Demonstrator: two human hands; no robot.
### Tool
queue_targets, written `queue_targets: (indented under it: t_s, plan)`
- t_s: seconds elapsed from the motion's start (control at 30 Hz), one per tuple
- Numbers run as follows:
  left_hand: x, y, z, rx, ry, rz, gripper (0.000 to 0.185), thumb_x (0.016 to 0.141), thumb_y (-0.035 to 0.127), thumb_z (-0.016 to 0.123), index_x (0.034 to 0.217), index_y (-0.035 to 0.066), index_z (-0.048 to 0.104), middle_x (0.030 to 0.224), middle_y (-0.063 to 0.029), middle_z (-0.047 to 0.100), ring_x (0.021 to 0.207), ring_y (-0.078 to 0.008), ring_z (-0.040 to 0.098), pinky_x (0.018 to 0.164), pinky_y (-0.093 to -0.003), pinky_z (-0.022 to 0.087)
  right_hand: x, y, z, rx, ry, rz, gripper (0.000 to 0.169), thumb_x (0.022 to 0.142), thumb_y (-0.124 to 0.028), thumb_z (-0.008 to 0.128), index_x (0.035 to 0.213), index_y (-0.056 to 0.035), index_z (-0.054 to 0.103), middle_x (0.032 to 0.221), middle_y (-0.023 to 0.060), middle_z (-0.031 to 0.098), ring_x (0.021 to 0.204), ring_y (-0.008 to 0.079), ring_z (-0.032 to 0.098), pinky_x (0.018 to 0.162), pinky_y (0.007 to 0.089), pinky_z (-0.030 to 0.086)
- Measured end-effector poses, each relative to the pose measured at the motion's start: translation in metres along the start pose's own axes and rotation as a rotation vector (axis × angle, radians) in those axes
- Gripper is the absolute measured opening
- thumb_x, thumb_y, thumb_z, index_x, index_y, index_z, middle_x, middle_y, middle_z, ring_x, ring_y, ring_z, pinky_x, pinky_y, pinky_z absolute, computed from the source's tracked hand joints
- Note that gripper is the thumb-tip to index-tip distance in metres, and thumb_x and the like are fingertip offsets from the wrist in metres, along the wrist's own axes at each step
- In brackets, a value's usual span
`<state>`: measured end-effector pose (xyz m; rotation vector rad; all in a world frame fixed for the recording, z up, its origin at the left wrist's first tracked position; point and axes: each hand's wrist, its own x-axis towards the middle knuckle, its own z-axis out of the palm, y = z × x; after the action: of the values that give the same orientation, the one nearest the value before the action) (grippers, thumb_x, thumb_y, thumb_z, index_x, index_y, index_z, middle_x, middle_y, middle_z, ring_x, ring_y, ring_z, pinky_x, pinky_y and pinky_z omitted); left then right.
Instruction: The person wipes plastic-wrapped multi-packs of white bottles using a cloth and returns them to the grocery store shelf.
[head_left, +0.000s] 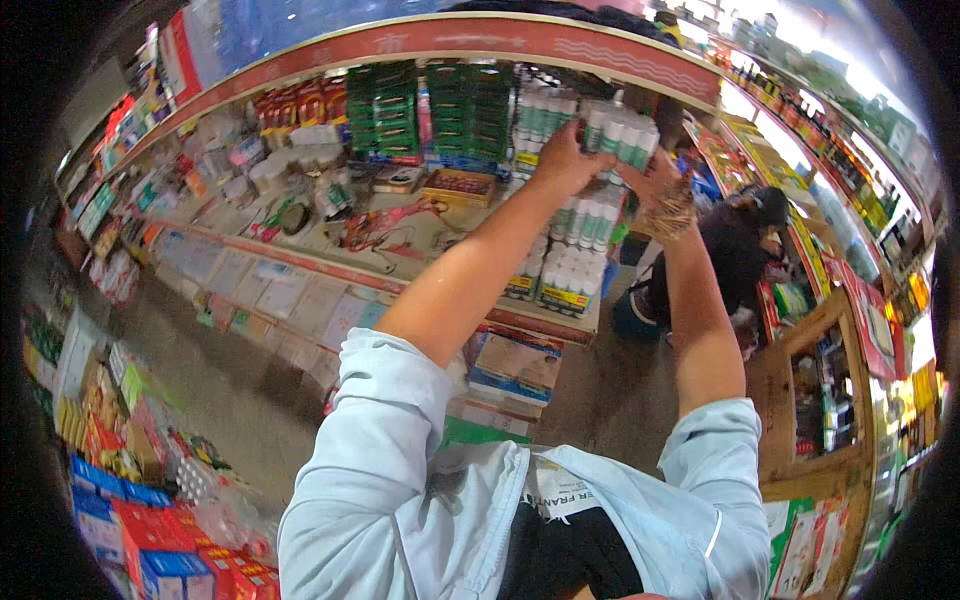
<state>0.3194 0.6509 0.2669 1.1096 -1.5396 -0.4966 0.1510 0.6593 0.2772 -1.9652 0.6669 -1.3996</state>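
Observation:
At the right end of a shop shelf, a pack of white cylindrical containers with green labels (621, 136) is held up between my hands. My left hand (571, 163) grips its left side, thumb reaching underneath. My right hand (658, 184) supports its lower right edge, and several thin bands (670, 213) circle that wrist. Below are stacked similar packs (585, 221), the lowest in a yellow-and-black tray (566, 297). Another stack of white-and-green containers (541, 112) stands behind my left hand.
Green packaged goods (466, 112), a wooden box (459, 187) and tangled red cords (390, 225) occupy the shelf (420, 259). A person in dark clothing (712, 255) is low in the right aisle. Boxes (176, 574) stand lower left; a wooden-framed cabinet (780, 375) stands right.

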Motion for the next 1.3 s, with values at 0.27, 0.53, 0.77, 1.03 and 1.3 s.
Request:
queue_targets:
  t_s: [0.27, 0.53, 0.77, 1.03, 1.3]
  plan:
    - [-0.097, 0.051, -0.076, -0.300, 0.079, -0.028, 0.069, 0.061, 0.011, 0.076, 0.121, 0.004, 0.043, 0.107, -0.0095, 0.057, 0.096, -0.0173, 0.055, 0.082, -0.0299, 0.044, -0.025, -0.017, 0.055, -0.164, -0.027, -0.076, 0.061, 0.072, -0.024, 0.070, 0.120, 0.0024, 0.042, 0.110, 0.0178, 0.054, 0.101, 0.0245, 0.055, 0.085, 0.0345, 0.044]
    - [-0.125, -0.018, -0.209, -0.082, 0.085, -0.235, 0.076, 0.062, 0.010, 0.078, 0.126, 0.001, 0.037, 0.112, -0.0097, 0.054, 0.094, -0.0157, 0.055, 0.078, -0.0296, 0.045, -0.013, -0.036, 0.199, -0.276, -0.225, 0.003, 0.067, 0.076, -0.029, 0.063, 0.127, 0.0015, 0.033, 0.120, 0.0245, 0.047, 0.110, 0.0364, 0.048, 0.092, 0.0406, 0.039]
    - [-0.119, -0.126, -0.276, 0.319, 0.337, -0.093, 0.049, 0.066, 0.019, 0.075, 0.104, 0.003, 0.049, 0.087, -0.0101, 0.061, 0.067, -0.0213, 0.060, 0.055, -0.0359, 0.048, -0.036, -0.072, 0.188, 0.037, -0.069, 0.045, 0.058, 0.082, -0.023, 0.060, 0.130, -0.0020, 0.035, 0.124, 0.0145, 0.047, 0.109, 0.0205, 0.049, 0.089, 0.0300, 0.041]
    - [-0.098, -0.176, -0.287, 0.809, 0.389, -0.130, 0.017, 0.074, 0.019, 0.063, 0.081, 0.006, 0.053, 0.071, -0.0123, 0.060, 0.069, -0.0334, 0.059, 0.058, -0.0442, 0.047, -0.025, -0.042, 0.049, -0.046, 0.268, 0.043, 0.049, 0.084, -0.017, 0.058, 0.127, -0.0005, 0.041, 0.124, 0.0079, 0.048, 0.109, 0.0145, 0.047, 0.091, 0.0276, 0.037]
    - [-0.088, -0.175, -0.262, 0.770, 0.363, -0.173, 0.022, 0.074, 0.020, 0.065, 0.081, 0.003, 0.053, 0.073, -0.0138, 0.060, 0.066, -0.0305, 0.060, 0.060, -0.0403, 0.048, -0.025, -0.009, 0.014, -0.141, 0.388, 0.073, 0.041, 0.084, -0.011, 0.057, 0.122, 0.0006, 0.045, 0.116, 0.0102, 0.053, 0.101, 0.0156, 0.052, 0.085, 0.0276, 0.042]
